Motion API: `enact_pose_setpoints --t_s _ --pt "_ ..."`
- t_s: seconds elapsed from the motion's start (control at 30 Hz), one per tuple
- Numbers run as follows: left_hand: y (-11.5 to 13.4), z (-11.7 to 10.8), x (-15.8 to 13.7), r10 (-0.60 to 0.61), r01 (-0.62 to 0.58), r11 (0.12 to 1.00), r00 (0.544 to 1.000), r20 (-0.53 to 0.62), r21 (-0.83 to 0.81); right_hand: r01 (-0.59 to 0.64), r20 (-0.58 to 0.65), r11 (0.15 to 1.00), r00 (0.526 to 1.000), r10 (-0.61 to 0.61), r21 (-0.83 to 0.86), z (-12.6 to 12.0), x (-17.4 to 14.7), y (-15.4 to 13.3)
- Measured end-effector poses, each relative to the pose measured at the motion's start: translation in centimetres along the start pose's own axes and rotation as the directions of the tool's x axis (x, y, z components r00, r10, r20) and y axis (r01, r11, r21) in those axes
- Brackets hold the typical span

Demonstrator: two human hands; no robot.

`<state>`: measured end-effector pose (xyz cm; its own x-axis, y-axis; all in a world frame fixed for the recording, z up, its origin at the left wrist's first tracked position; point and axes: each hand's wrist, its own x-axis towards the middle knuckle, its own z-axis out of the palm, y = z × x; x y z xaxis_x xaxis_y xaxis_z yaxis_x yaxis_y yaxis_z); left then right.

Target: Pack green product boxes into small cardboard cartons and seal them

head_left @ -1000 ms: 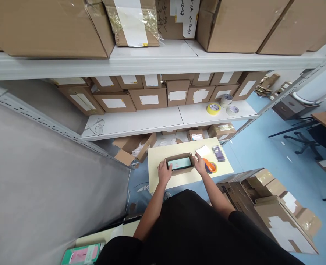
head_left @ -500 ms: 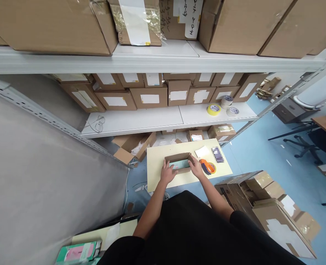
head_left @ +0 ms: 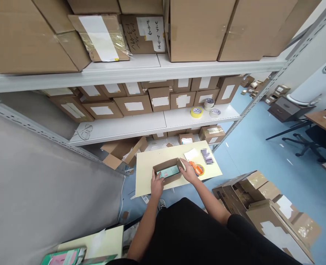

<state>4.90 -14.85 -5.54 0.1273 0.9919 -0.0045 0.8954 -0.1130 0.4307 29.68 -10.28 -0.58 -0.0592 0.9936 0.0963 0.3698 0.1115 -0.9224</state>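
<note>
Open rectangular brown cardboard box [head_left: 173, 179] on the pale-yellow rectangular tabletop [head_left: 145, 171], between my hands. The fingers of my right hand [head_left: 189, 172] grasp its end wall at three o'clock; those of my left hand [head_left: 156, 184] spread over it at eight o'clock, touching, though whether they grip I cannot tell. Inside lies a flat mint-green packet [head_left: 169, 171]. Outward from the box: orange tape dispenser [head_left: 195, 167], three o'clock; white paper sheet [head_left: 190, 154], between one and two; open brown flapped carton [head_left: 124, 149], ten; yellow tape roll [head_left: 196, 112] on the white shelf [head_left: 141, 127], one.
</note>
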Motion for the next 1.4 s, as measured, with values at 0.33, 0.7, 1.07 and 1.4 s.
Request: enact_pose_setpoints --t_s 0.33,0.7,1.07,1.4 --pt "7.3 1.3 -9.3 -0.098 0.102 0.995 0.986 -0.137 0.02 0.062 0.125 0.992 0.989 -0.076 0.111 -4.5 -4.8 2.3" --pt "10.6 0.4 -20.3 -0.287 0.289 0.957 0.934 -0.214 -0.023 0.062 0.355 0.985 0.927 -0.117 0.164 -4.6 -10.2 0.8" --pt "11.1 0.3 -38.8 -0.606 0.589 0.785 0.661 -0.442 -0.194 0.422 0.676 0.888 0.601 -0.426 0.185 6.5 -18.6 -5.8" --pt "11.3 0.5 -60.8 -0.707 0.698 0.641 0.375 -0.599 -0.32 0.573 0.766 0.702 0.188 -0.614 0.422 18.6 -38.5 -13.4"
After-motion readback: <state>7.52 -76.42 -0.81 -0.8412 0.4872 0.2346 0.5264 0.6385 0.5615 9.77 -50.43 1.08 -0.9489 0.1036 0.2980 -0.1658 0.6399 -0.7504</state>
